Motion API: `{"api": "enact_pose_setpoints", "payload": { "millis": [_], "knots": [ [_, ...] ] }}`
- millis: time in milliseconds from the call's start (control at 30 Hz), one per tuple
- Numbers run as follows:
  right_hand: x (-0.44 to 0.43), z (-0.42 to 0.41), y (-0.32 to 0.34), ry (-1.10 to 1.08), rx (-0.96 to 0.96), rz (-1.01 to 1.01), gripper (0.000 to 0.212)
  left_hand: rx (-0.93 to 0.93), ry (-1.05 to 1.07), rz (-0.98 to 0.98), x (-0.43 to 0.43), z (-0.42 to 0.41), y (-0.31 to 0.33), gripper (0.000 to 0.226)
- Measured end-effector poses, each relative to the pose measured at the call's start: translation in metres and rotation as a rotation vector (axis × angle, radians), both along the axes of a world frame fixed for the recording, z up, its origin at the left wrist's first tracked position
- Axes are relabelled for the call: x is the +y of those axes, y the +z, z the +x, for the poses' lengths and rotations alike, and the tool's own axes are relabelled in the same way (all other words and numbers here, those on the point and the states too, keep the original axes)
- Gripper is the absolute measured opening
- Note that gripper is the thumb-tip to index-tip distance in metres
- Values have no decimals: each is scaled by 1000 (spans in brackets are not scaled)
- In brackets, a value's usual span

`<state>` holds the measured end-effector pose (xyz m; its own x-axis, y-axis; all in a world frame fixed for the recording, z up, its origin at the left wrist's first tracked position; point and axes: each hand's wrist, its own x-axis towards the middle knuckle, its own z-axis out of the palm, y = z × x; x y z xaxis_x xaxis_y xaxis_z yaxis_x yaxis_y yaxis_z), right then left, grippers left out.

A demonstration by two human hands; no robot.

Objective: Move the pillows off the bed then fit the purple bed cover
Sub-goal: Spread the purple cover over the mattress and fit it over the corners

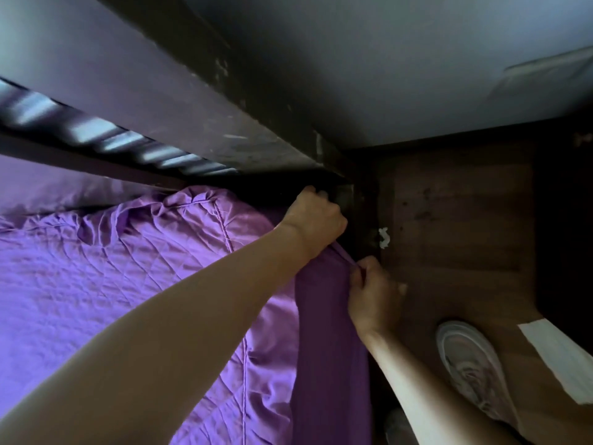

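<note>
Purple bed cover (128,268) fills the left half of our view, spread wrinkled across the bed, with a stitched seam running near its right edge and a darker side panel hanging down over the mattress's right side. We see the left hand (313,220) reaching to the far right corner of the bed, up against the dark bed frame (192,101), its grip curled tight into a fist on the cover's edge, and the hem comes out from under the heel of that hand. Just nearer, the right hand (373,300) has its grip pinched on that same hem, thumb and fingers closed on the fabric where the side panel begins to drop. Between the two hands the hem is drawn taut. To the right lies the wooden floor (455,220), with a small white scrap (383,238) near the corner post. A pale shoe (471,367) stands beside the bed, and a pale sheet (558,358) lies flat further right.
</note>
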<state>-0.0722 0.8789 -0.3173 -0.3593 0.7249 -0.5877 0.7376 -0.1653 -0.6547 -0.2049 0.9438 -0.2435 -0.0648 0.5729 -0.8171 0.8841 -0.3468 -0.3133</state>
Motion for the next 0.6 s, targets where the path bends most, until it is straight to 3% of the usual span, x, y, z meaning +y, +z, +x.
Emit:
{"api": "enact_pose_setpoints", "payload": {
  "millis": [100,200,267,467,600],
  "knots": [
    [-6,-3,-6,-156,161,-292,15,20,-8,15,-1,5,-11,28],
    [-13,-8,-12,-227,229,-519,4,33,6,37,0,7,-19,28],
    [-12,-8,-19,-254,205,-590,19,31,32,53,0,8,-27,27],
    [10,-3,-35,-160,88,-251,36,-31,176,152,3,15,-54,28],
    [14,-7,-38,-155,40,-214,33,-42,335,189,-6,16,-70,32]
  ]
}}
